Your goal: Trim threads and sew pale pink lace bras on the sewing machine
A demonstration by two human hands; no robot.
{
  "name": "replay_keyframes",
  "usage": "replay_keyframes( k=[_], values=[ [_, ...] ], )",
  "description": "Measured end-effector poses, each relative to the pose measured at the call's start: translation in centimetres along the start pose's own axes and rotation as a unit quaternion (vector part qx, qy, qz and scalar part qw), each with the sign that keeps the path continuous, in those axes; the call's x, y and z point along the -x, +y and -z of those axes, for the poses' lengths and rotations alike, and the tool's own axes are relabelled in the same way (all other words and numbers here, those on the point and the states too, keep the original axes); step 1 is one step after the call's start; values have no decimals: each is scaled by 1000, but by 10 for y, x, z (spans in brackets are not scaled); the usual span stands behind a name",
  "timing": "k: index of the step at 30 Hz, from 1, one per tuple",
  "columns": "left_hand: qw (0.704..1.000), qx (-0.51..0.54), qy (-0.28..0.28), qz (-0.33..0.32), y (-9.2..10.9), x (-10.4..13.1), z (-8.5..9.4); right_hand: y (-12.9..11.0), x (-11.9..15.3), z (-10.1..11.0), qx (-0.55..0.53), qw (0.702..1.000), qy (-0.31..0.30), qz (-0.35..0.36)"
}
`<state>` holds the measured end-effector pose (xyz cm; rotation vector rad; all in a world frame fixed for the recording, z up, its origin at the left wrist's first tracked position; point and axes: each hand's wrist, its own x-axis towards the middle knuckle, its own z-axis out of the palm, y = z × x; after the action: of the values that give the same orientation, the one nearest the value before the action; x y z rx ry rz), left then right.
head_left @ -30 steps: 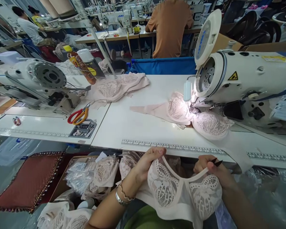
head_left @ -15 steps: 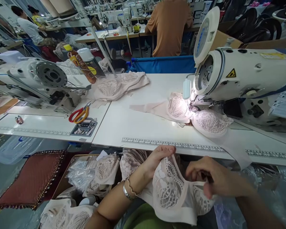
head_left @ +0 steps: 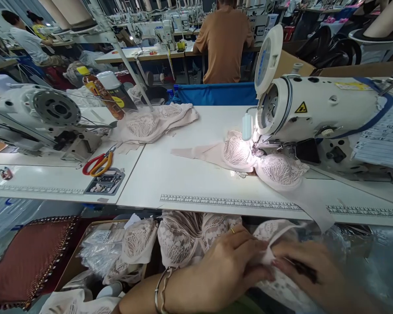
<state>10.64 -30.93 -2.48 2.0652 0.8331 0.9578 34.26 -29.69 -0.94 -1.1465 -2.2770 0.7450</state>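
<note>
You had a pale pink lace bra (head_left: 275, 244) in your lap, just below the near edge of the white table (head_left: 190, 174). Its lace cups were bunched and crumpled between your hands, so its shape was hard to read. Your left hand (head_left: 231, 261), with a ring on one finger and bangles at the wrist, lay closed over the fabric, pinching it. Your right hand (head_left: 309, 270) was closed on the lace too, with a small dark tool (head_left: 303, 268) under its fingers; motion blur left its form unclear.

Much of the bra was hidden beneath both hands, and its lower part ran out of view at the bottom edge.

On the table, well beyond your hands, a second bra (head_left: 262, 161) lay under the needle of the sewing machine (head_left: 314, 113). Left of your hands, below the table edge, more lace pieces (head_left: 183, 235) filled a box. The table between its printed ruler (head_left: 229, 203) and the second bra was bare.
</note>
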Motion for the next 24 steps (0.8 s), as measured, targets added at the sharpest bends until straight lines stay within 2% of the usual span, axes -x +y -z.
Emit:
replay_keyframes(
  k=[2, 4, 7, 8, 10, 13, 15, 17, 20, 22, 24],
  values=[
    [999, -39, 26, 7, -11, 4, -14, -4, -10, -21, -3, 1000, -2, 11],
    [997, -40, 66, 11, -22, 5, -24, -7, -14, -33, 0, 999, 29, 26],
    [991, 11, 133, 32, -34, 6, -27, -3, -12, -37, 15, 995, 92, 33],
    [986, 36, 151, 54, -36, 5, -24, 1, -10, -36, 10, 995, 95, 31],
    [974, 101, 165, 121, -38, 5, -17, 10, -7, -30, -29, 998, 60, 22],
    [938, 223, 165, 209, -40, 3, -1, 27, 0, -19, -130, 991, -28, -3],
    [921, 270, 181, 216, -42, 2, 9, 37, 6, -12, -176, 982, -65, -14],
    [917, 274, 204, 206, -44, 2, 16, 44, 11, -7, -181, 980, -75, -20],
    [920, 244, 225, 208, -45, 3, 20, 47, 17, -10, -98, 995, -5, -17],
    [921, 225, 236, 212, -45, 4, 19, 45, 20, -17, -14, 998, 51, 17],
    [921, 210, 252, 210, -44, 5, 18, 42, 22, -27, 59, 993, 75, 63]
  ],
)
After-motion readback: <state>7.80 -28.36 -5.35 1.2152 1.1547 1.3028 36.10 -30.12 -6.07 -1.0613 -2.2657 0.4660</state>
